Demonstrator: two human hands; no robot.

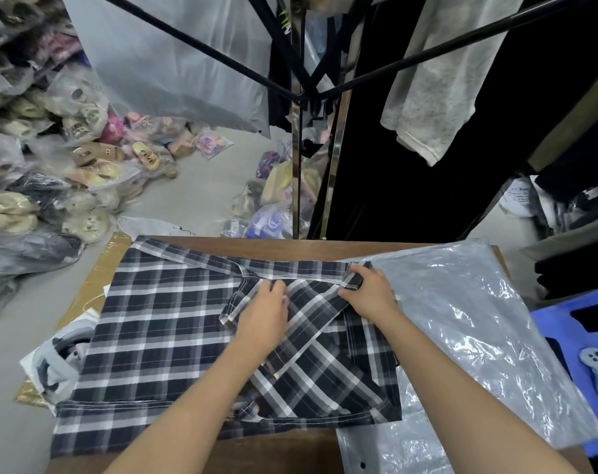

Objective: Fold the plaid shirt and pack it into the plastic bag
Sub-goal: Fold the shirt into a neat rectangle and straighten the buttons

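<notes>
A black, grey and white plaid shirt (pixel 154 323) lies spread flat on a brown table (pixel 290 449). One sleeve is folded diagonally across its right part. My left hand (pixel 263 313) presses flat on that sleeve near the cuff. My right hand (pixel 369 289) grips the shirt's right edge by the shoulder, thumb under the fabric. Clear plastic bags (pixel 468 323) lie flat to the right of the shirt, partly beneath its edge.
Bagged slippers and shoes (pixel 51 159) are heaped on the floor at the left. A black garment rack (pixel 301 90) with hanging clothes stands behind the table. A blue plastic stool (pixel 564 319) sits at the right. A white packet (pixel 51 360) pokes out under the shirt's left side.
</notes>
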